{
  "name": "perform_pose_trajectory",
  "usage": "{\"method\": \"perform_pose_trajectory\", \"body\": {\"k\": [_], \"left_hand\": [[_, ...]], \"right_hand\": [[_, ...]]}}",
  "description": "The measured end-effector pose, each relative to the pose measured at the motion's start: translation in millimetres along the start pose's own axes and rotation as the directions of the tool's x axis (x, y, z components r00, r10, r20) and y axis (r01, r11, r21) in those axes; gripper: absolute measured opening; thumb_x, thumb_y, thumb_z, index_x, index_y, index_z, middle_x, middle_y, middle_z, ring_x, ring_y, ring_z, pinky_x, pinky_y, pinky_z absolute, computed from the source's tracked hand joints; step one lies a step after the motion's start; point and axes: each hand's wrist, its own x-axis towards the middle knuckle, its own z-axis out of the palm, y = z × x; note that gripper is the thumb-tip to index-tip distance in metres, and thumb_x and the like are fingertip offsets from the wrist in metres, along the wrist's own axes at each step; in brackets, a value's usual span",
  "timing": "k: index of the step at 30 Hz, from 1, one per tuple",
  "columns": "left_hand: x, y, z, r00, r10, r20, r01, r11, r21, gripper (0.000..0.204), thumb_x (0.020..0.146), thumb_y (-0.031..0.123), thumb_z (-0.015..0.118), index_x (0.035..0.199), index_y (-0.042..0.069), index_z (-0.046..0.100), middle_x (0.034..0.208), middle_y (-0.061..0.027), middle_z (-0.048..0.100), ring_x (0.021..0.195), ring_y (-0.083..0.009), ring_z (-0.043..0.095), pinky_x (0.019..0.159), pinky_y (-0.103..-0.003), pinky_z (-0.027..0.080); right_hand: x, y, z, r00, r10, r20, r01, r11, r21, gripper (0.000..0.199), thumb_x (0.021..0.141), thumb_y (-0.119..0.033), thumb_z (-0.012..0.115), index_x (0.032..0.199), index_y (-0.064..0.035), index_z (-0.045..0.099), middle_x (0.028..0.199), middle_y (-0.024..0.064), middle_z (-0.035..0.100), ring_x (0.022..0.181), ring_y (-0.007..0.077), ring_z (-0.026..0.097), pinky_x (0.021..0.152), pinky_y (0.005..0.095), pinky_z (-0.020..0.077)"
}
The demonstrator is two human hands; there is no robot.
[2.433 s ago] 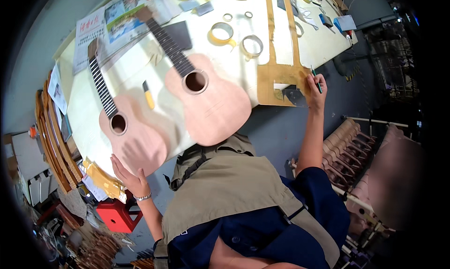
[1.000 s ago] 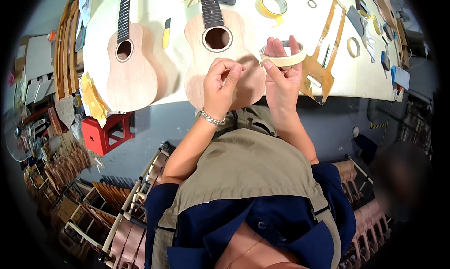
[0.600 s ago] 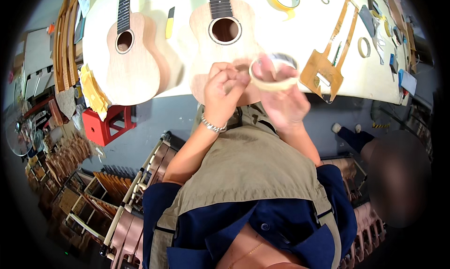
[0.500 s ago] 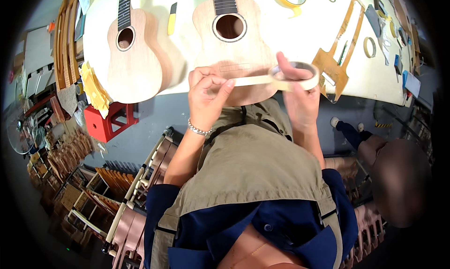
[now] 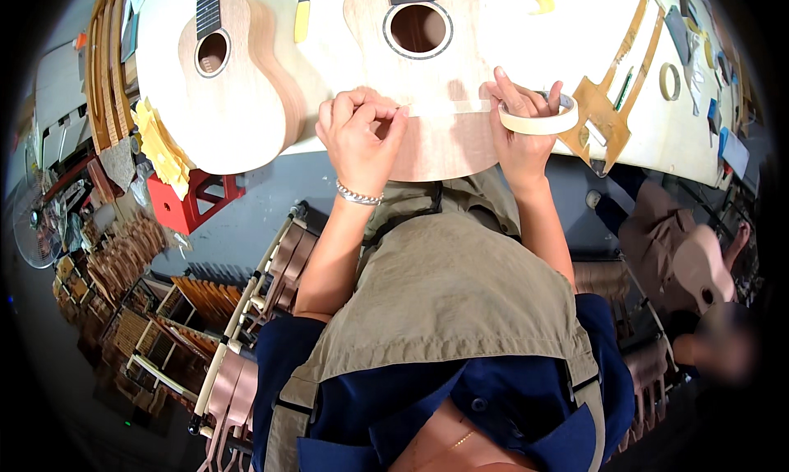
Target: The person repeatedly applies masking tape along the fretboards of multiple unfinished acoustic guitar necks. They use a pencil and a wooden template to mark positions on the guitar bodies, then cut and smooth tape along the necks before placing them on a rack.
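My left hand (image 5: pixel 360 135) pinches the end of a pale masking tape strip (image 5: pixel 446 108) between thumb and fingers. From there the strip runs across the lower top of an unfinished wooden ukulele (image 5: pixel 450 151); whether it is pressed down cannot be made out. My right hand (image 5: pixel 523 135) has a roll of masking tape (image 5: pixel 542 125) around its fingers, and its index finger is at the strip's right end. The ukulele lies with its soundhole facing up and its bottom toward me, partly under both hands.
Left of it lies a second ukulele (image 5: pixel 238 102), with a yellow utility knife (image 5: pixel 304 16) between them. A wooden template (image 5: pixel 604 114) and another tape roll (image 5: pixel 670 82) lie on the right. A red stool (image 5: pixel 189 205) stands below the table. Another person holds a ukulele body (image 5: pixel 703 266).
Both hands have brought the stretched tape down and forward onto the ukulele's lower top. My right fingers have shifted within the roll. The co-worker's ukulele body has come into view.
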Motion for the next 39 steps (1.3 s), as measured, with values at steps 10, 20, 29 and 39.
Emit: {"method": "perform_pose_trajectory", "body": {"k": [10,20,29,39], "left_hand": [[-30.2,19.5,6.7,0.928,0.348,0.132,-0.371,0.83,0.416,0.037,0.075,0.031,0.068,0.111,0.025,0.062,0.128,-0.0086,0.042,0.118,-0.0276,0.038,0.102,-0.049,0.022],[118.2,-69.6,7.4,0.992,-0.101,0.08,0.049,0.869,0.492,0.03,0.087,0.021,0.054,0.104,-0.002,0.058,0.106,-0.0209,0.054,0.099,-0.036,0.051,0.085,-0.043,0.041],[140.7,-59.1,-29.3,0.977,-0.212,0.008,0.208,0.964,0.163,0.025,0.077,0.014,0.067,0.098,0.002,0.061,0.07,-0.0028,0.062,0.068,-0.0165,0.062,0.067,-0.029,0.049],[17.4,40.8,-1.4,0.614,-0.248,0.749,0.685,0.639,-0.35,0.015,0.086,0.012,0.061,0.088,0.0,0.052,0.073,-0.0062,0.064,0.063,-0.0108,0.065,0.053,-0.019,0.05]], "right_hand": [[-4.9,1.8,2.7,0.999,-0.025,0.03,0.026,0.999,-0.019,0.049,0.068,0.004,0.064,0.111,-0.0186,0.062,0.089,-0.0006,0.06,0.091,0.016,0.059,0.106,0.0496,0.0249],[-6.1,5.2,3.0,1.0,0.002,0.004,-0.002,1.0,0.008,0.042,0.069,0.002,0.063,0.106,-0.0178,0.063,0.092,-0.0002,0.059,0.091,0.019,0.058,0.105,0.0512,0.0239],[-2.2,4.4,3.7,1.0,0.01,0.004,-0.01,0.997,0.08,0.029,0.07,-0.003,0.064,0.095,-0.017,0.065,0.089,-0.0027,0.062,0.088,0.0182,0.059,0.103,0.0497,0.0266],[-5.5,8.9,3.5,1.0,0.027,0.012,-0.028,0.992,0.121,0.034,0.068,0.004,0.061,0.096,-0.0152,0.064,0.093,-0.0013,0.061,0.09,0.0186,0.057,0.105,0.049,0.0229]]}}
